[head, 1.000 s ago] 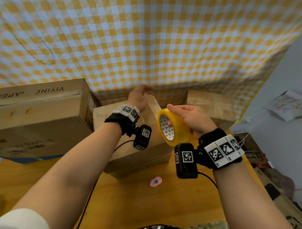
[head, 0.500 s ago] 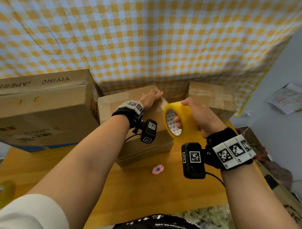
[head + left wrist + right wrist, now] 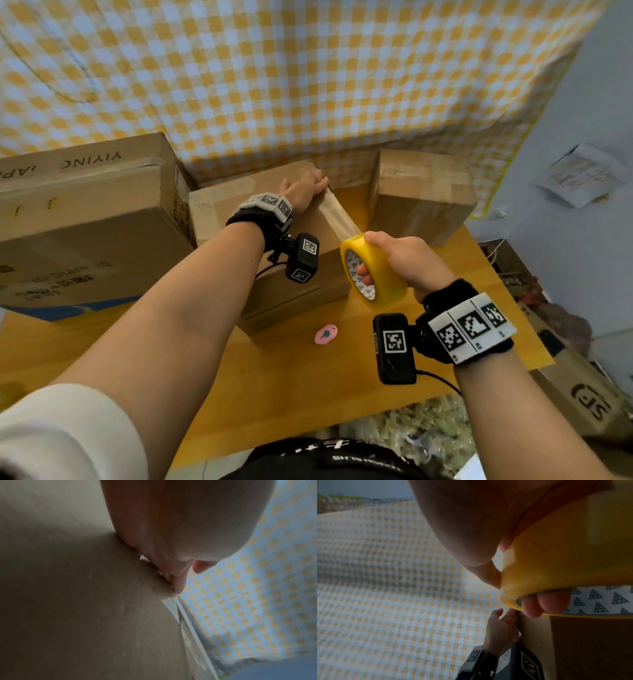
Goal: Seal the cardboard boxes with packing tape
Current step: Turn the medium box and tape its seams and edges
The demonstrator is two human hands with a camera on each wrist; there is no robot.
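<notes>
The middle cardboard box (image 3: 226, 209) stands on the wooden table. My left hand (image 3: 303, 187) lies over its far right corner and presses the tape end there; in the left wrist view its fingers (image 3: 177, 582) rest along the box (image 3: 77, 601) edge. My right hand (image 3: 407, 257) grips the yellow tape roll (image 3: 382, 277) above the box's right side, fingers through the core (image 3: 537, 604) and thumb on the outer face. A clear strip of tape (image 3: 342, 214) stretches taut from the left hand to the roll.
A large box (image 3: 85, 212) stands at the left and a smaller taped box (image 3: 423, 195) at the back right. A small pink object (image 3: 326, 334) lies on the table (image 3: 274, 383) in front of the middle box. A checked cloth (image 3: 308, 85) hangs behind.
The right hand has drawn the roll back toward me, away from the left hand, unrolling a strip of tape. The left hand has stayed at the box's far corner.
</notes>
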